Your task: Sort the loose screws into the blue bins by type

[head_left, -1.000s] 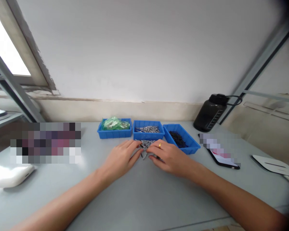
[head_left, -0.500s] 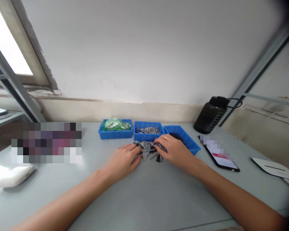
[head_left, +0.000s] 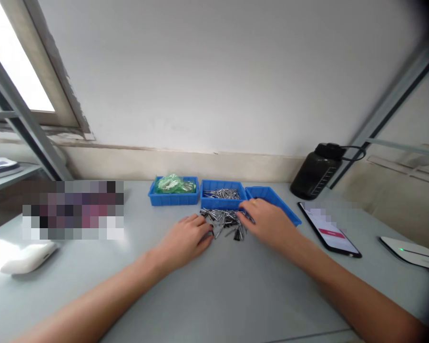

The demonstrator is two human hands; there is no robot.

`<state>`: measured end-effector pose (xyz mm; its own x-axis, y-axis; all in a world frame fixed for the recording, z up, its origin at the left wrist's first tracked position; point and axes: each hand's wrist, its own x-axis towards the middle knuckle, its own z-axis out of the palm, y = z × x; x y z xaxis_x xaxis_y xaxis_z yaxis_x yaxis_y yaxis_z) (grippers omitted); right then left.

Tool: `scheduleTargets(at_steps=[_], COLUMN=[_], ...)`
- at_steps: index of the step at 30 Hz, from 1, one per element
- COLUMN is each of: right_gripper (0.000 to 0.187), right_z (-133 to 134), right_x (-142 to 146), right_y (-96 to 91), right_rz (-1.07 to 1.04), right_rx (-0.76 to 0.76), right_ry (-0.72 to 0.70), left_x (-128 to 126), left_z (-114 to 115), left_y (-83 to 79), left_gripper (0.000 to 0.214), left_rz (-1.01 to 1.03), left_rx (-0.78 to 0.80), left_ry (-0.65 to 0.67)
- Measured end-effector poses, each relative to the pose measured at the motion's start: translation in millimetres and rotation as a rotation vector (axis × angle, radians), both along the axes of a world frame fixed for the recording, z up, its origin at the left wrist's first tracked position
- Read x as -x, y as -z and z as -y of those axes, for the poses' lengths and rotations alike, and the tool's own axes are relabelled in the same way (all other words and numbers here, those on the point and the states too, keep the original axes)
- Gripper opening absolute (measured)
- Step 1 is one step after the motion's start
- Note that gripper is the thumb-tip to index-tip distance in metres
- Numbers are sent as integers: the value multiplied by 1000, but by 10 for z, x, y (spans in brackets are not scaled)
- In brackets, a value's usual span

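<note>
A loose pile of thin silver metal pins and small black pieces [head_left: 225, 218] lies on the grey table between my hands. My left hand [head_left: 189, 234] rests at the pile's left edge, fingers curled toward the thumb. Something small and dark shows at its fingertips, too little to name. Over the pile's right side is my right hand [head_left: 268, 221], a ring on one finger. Its fingers and thumb are apart, with pins visible in the gap. Behind the pile, a blue bin [head_left: 223, 204] contains similar pins. The right blue bin [head_left: 284, 209] is partly hidden by my right hand.
At the left, another blue bin [head_left: 173, 199] holds a green plastic bag [head_left: 175, 183] of metal parts. A dark bottle [head_left: 316, 171], a phone [head_left: 331, 231] and a white flat device [head_left: 411, 252] stand or lie rightward. A white object [head_left: 28, 257] lies left.
My right hand has shifted slightly right, uncovering more of the pile. My left hand stays at the pile's left edge. The whole view has moved a little.
</note>
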<state>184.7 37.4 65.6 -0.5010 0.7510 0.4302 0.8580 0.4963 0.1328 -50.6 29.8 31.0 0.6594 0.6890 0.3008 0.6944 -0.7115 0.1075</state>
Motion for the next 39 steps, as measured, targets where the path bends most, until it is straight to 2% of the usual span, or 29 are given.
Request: scheduleTargets(at_steps=[3,6,21,27,34,39], right_gripper=[10,8,15,16,17,17], right_z=[118,182,139,107,126,115], right_x=[148,214,211,172,166,171], right_y=[53,102,150,195,177,199], right_rz=[52,108,180,211,209,202], right_rx=[177,245,270,225,245,235], right_ry=[-258,-378,-386,-383,-328,-362], left_x=[1,0,-2,3,-8,-6], left_z=[-8,-18,-20,-24,-13,-4], left_y=[-1,-1,0,15,-1,-9], left_gripper=[18,19,22,23,23,23], left_rz=[-20,-37,-80,-72,-83,-77], left_rx=[9,20,40,28,43,42], left_ry=[9,2,-18,-7,-13,-15])
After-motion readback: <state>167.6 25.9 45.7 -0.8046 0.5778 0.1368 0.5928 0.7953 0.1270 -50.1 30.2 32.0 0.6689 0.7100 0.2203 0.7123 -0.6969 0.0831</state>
